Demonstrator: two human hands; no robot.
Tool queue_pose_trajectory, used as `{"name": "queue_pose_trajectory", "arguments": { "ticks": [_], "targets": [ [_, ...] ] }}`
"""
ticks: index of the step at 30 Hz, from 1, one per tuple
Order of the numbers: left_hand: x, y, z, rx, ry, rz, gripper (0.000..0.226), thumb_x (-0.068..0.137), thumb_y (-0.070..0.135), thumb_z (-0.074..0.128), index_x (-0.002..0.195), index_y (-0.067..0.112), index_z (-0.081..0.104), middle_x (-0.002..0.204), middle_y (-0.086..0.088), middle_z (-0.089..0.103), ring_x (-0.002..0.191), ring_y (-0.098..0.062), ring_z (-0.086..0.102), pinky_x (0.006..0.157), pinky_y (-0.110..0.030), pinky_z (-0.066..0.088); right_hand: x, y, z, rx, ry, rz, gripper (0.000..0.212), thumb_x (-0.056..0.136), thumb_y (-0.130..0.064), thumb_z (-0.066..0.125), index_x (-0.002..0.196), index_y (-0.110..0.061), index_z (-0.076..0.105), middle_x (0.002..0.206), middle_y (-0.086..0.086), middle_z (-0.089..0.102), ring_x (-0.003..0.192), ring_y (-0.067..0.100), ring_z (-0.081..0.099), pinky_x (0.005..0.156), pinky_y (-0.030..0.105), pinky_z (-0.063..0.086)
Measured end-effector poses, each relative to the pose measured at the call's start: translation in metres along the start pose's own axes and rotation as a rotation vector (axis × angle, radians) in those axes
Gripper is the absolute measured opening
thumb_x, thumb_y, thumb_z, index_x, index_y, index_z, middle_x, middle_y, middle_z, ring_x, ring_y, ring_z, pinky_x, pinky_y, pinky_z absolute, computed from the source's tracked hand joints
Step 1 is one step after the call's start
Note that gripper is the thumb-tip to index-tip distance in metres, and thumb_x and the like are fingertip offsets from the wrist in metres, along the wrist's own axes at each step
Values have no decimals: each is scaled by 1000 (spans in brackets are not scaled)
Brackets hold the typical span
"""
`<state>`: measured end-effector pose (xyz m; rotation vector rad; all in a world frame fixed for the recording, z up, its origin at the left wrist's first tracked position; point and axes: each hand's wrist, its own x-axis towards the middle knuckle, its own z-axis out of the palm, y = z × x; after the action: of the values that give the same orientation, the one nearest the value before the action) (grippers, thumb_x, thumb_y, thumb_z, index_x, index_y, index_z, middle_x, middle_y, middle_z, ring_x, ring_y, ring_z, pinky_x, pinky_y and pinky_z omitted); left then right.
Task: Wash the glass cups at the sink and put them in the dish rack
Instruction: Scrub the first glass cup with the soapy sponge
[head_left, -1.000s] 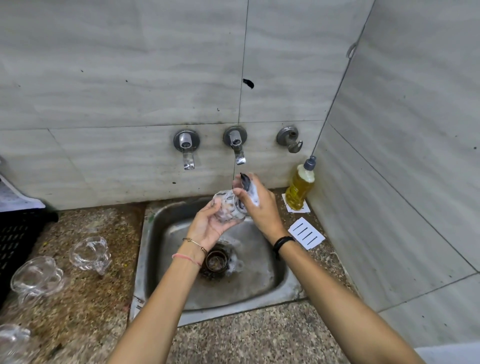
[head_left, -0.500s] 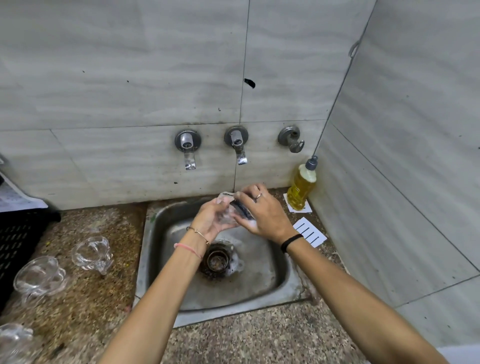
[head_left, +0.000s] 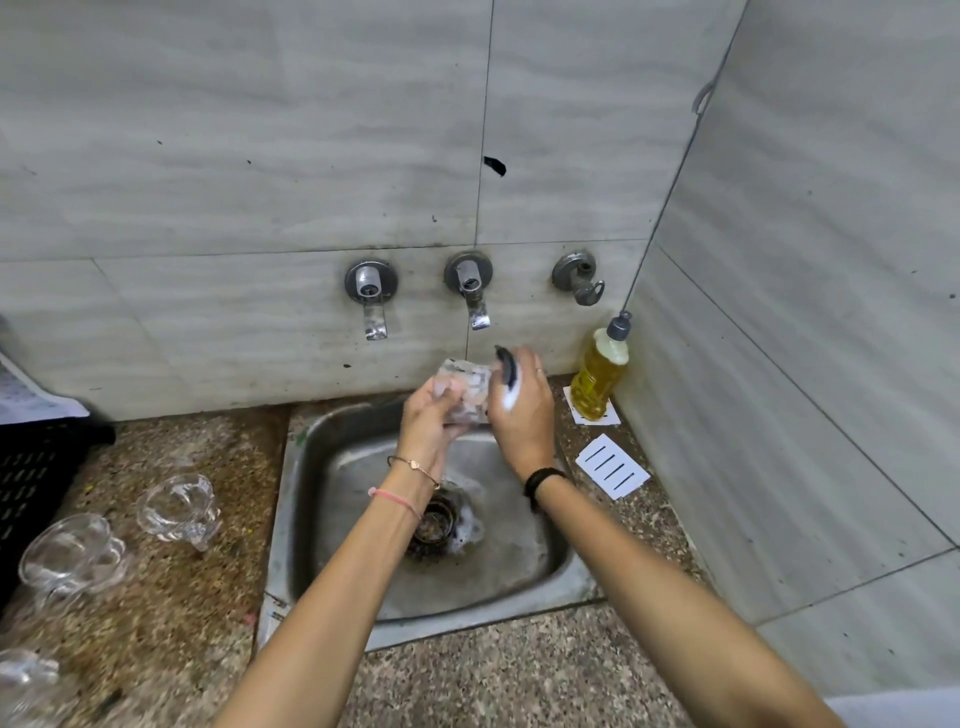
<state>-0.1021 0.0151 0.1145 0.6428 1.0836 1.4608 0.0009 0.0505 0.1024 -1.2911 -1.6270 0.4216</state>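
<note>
So the glass cup (head_left: 464, 391) is up over the back rim of the sink (head_left: 332, 525), roughly 12 o'clock from the drain (head_left: 434, 519) and just under the middle tap (head_left: 470, 291). The left hand (head_left: 428, 415) has its fingers and thumb wrapped round the cup from the 9 o'clock side, a proper curled grip. The right hand (head_left: 524, 415) comes in from 3 o'clock, fingers closed around a dark scrubber (head_left: 508, 368) with white suds on it, and the scrubber is pressed against the cup's side. The cup is blurry, so I can't tell which way its mouth faces. There's foam around the drain. Three more glass cups sit on the speckled counter (head_left: 171, 613), out at 9 o'clock from the sink: one (head_left: 179, 504) nearest the basin, a second (head_left: 72, 553) further out, and a third (head_left: 26, 675) down at 7 o'clock, cut off by the frame edge. A black slotted crate (head_left: 31, 467) sits past them at the far 9 o'clock edge. At about 2 o'clock from the drain, in the wall corner, stands a bottle of yellow dish soap (head_left: 597, 379), with a white card with black stripes (head_left: 613, 466) lying just in front of it. Another tap (head_left: 371, 291) is at 11 o'clock.
</note>
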Motion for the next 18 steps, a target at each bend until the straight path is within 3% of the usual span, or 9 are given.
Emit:
{"name": "queue_pose_trajectory", "arguments": {
  "ticks": [2,3,4,6,9,11,13,15,18],
  "targets": [
    [-1,0,1,106,-48,141,18,95,3,48,105,12,61,89,-2,70,79,-13,67,75,-30,56,7,-10,10,286,67,504,16,96,-21,47,101,-11,57,95,10,64,87,28,62,76,38,51],
    [-1,1,-1,132,-73,161,21,94,3,49,106,16,60,94,-2,69,83,-12,67,79,-30,55,11,-13,11,341,73,623,16,96,-21,47,99,-10,58,92,10,65,86,30,63,77,39,52],
    [-1,3,-3,150,-89,144,21,94,4,49,104,19,60,95,-1,69,85,-12,66,82,-32,54,13,-13,11,330,66,631,15,96,-20,48,97,-9,59,91,11,66,86,30,62,77,39,51],
    [0,6,-6,160,-79,32,18,95,6,48,94,20,60,87,1,68,83,-14,62,79,-35,52,13,-12,4,192,39,398,14,95,-18,48,92,-7,57,88,10,63,82,27,58,70,33,44],
    [0,8,-1,-21,-7,-165,16,95,2,46,89,11,57,73,-2,64,70,-17,63,64,-38,54,6,-6,-7,-109,-109,-143,15,92,-17,47,98,-4,53,95,10,55,86,23,50,68,29,36],
    [1,9,1,-64,2,-138,18,94,-2,44,88,10,57,65,0,66,58,-12,65,59,-35,56,3,0,-5,-152,-121,-235,19,90,-19,46,102,-5,52,100,12,54,90,25,51,71,32,40],
    [0,7,1,15,-45,-10,18,92,-4,47,94,10,59,73,1,69,63,-8,66,67,-33,56,3,-2,1,17,-27,25,13,93,-18,47,100,-9,53,96,10,57,88,25,55,71,32,43],
    [-3,10,-2,129,-107,117,23,90,-4,51,109,7,59,89,1,70,78,-5,67,77,-25,56,7,-9,9,296,29,488,13,95,-21,47,94,-12,56,87,9,63,82,31,62,68,35,47],
    [-4,16,-10,291,-183,213,30,88,-1,57,116,11,56,105,-3,67,91,-4,66,87,-22,52,18,-17,4,735,-85,1017,28,95,-25,45,81,-11,64,66,4,66,57,23,66,44,23,46]
  ]
}}
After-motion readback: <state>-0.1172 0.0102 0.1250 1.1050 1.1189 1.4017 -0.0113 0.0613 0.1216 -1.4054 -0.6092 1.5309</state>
